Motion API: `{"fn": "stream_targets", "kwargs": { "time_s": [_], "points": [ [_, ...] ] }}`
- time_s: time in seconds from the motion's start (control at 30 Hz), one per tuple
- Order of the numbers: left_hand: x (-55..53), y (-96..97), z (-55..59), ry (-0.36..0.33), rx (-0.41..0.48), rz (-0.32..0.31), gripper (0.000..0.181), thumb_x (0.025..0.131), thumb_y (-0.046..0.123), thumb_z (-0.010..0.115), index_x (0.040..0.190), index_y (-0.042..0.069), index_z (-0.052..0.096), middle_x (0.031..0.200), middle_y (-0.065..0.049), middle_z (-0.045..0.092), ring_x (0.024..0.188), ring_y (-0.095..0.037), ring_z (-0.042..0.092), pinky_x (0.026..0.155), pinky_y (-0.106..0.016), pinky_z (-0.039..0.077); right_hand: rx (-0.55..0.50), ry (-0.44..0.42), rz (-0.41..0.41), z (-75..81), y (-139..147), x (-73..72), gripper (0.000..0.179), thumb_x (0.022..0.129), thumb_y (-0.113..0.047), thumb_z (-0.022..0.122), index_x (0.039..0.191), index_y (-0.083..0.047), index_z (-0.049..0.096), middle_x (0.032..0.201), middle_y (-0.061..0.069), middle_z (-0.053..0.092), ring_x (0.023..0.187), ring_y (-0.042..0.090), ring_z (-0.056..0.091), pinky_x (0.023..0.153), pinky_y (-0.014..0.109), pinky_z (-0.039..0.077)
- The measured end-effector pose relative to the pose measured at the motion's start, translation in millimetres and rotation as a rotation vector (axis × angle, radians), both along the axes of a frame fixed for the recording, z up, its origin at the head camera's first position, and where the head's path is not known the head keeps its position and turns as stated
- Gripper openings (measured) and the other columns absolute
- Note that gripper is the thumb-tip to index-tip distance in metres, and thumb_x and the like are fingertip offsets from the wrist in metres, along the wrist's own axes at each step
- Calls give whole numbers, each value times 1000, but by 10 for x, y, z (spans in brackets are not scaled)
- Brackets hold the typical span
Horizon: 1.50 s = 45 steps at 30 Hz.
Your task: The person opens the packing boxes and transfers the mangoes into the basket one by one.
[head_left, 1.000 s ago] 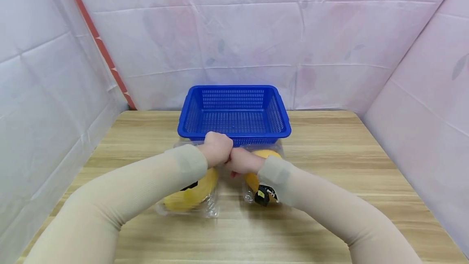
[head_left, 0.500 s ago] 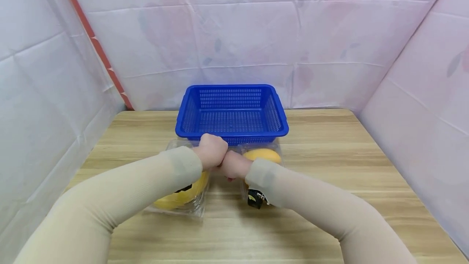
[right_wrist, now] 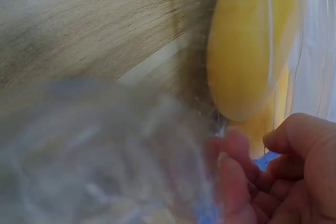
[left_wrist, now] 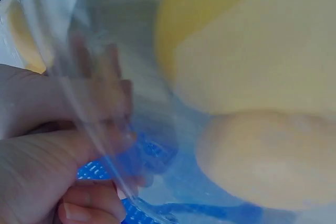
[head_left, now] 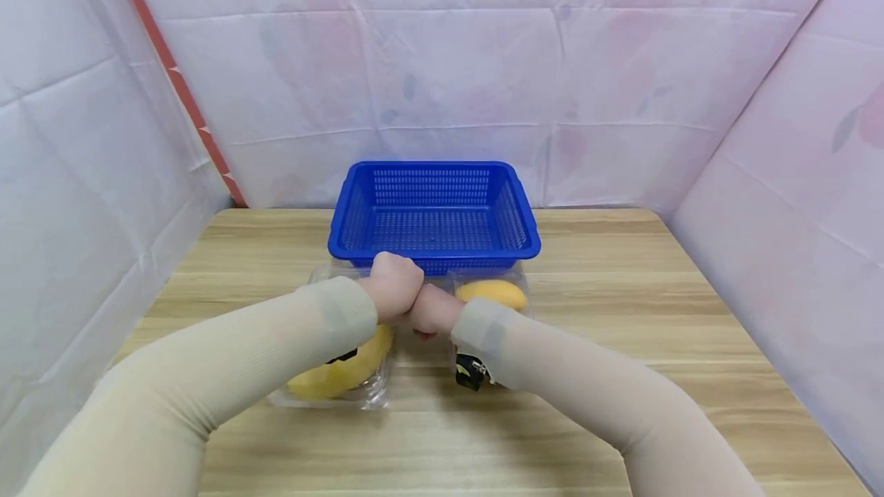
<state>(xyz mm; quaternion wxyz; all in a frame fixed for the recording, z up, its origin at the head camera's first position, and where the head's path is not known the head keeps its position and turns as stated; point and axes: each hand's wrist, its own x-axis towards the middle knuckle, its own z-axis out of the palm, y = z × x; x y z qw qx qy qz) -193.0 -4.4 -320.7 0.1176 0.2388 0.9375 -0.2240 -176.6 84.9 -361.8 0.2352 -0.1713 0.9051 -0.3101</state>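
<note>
Two clear plastic boxes hold yellow mangoes. The left box (head_left: 376, 392) lies under my left forearm, a mango (head_left: 331, 382) showing through its wall. My left hand (head_left: 395, 286) pinches the near-transparent edge of this box; close up, its thumb and curled fingers (left_wrist: 92, 205) lie along the plastic. Right beside it, my right hand (head_left: 433, 311) pinches the same edge, its fingertips partly seen through the plastic in the left wrist view. The right box (head_left: 519, 280) stands beyond my right wrist, with a mango (head_left: 492, 294) and a black label (head_left: 471, 372) visible; my sleeve hides much of it.
A blue perforated basket (head_left: 435, 255) stands just behind both boxes. They all rest on a wooden table (head_left: 621, 313). Pale patterned sheets (head_left: 449, 75) hang at the back and both sides.
Both hands have shifted slightly left, the right a little more. The left box has shifted slightly left. The head view has also turned a bit.
</note>
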Motion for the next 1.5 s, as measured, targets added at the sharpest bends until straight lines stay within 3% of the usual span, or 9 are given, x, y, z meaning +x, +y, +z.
{"fn": "stream_targets", "kwargs": {
  "time_s": [0.27, 0.47, 0.6, 0.77, 1.0, 1.13, 1.27, 1.4, 1.5],
  "points": [
    [-4, -19, 4, -46, 21, 55, 18, 90, 22, 60, 74, 14, 64, 66, 0, 57, 61, -11, 49, 65, -33, 52, 71, 81, 74, 62, 3, 32, 49, 95, -22, 54, 48, -16, 43, 38, -5, 35, 34, 9, 33, 38, 21, 28],
    [-24, -15, 13, -30, 4, 52, 15, 88, 25, 65, 79, 12, 67, 64, -1, 58, 59, -11, 50, 57, -30, 50, 129, 71, 69, 104, -8, 52, 47, 93, -18, 56, 48, -14, 43, 39, -5, 35, 34, 9, 32, 39, 21, 30],
    [-57, -25, -13, 2, -5, 74, 17, 91, 25, 61, 84, 12, 68, 65, 0, 58, 59, -11, 49, 56, -29, 49, 195, 82, 80, 121, -32, 53, 44, 92, -16, 57, 49, -13, 46, 39, -4, 37, 35, 9, 35, 43, 21, 33],
    [-58, -25, -5, -29, 13, 85, 18, 92, 26, 58, 85, 13, 68, 65, 0, 57, 60, -12, 48, 60, -30, 50, 184, 66, 82, 120, -40, 62, 46, 91, -16, 58, 47, -13, 44, 39, -4, 36, 34, 9, 33, 41, 21, 31],
    [-37, -55, 73, -56, 54, 66, 18, 93, 22, 57, 79, 12, 65, 62, 0, 54, 56, -13, 44, 55, -29, 45, 197, 68, 107, 140, -57, 82, 48, 92, -19, 59, 46, -14, 43, 38, -5, 33, 33, 8, 29, 40, 22, 28],
    [-53, -118, 177, 17, 69, 65, 18, 93, 20, 55, 79, 12, 65, 63, 0, 55, 58, -11, 46, 58, -32, 50, 274, 90, 125, 151, -55, 62, 40, 90, -19, 60, 51, -8, 55, 40, -4, 43, 34, 8, 37, 42, 21, 36],
    [-64, -197, 386, 95, 128, 82, 21, 94, 16, 54, 75, 11, 63, 61, 1, 55, 56, -11, 46, 55, -35, 53, 346, 91, 110, 162, -30, 32, 34, 88, -17, 60, 56, -7, 60, 44, -2, 53, 37, 9, 45, 43, 21, 41],
    [-20, -286, 593, 94, 187, 101, 23, 94, 13, 51, 74, 10, 62, 60, 0, 54, 54, -12, 45, 50, -34, 51, 383, 113, 124, 172, -10, 18, 34, 88, -15, 58, 55, -8, 60, 43, -2, 53, 36, 9, 45, 42, 21, 40],
    [-10, -380, 659, 92, 229, 101, 24, 92, 14, 54, 70, 10, 60, 60, 0, 52, 54, -13, 45, 48, -33, 50, 388, 110, 127, 195, 2, 29, 31, 87, -14, 58, 58, -4, 64, 41, -3, 50, 35, 9, 43, 40, 20, 38]
  ]
}}
